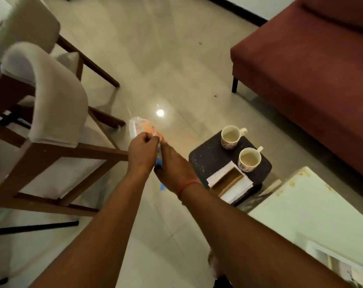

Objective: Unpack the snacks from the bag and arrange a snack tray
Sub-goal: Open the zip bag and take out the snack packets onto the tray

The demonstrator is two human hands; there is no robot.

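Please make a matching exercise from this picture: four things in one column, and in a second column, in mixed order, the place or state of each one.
Things:
1. snack packet
2. two cups
3. sofa
4. open box

Places or states:
a. dark red, at the upper right
b. held up between both hands, over the floor
c. on the dark stool, filled with a pale drink
d. on the stool's near edge, flaps spread, inside brown

Right pairs: 1-b, 2-c, 3-a, 4-d
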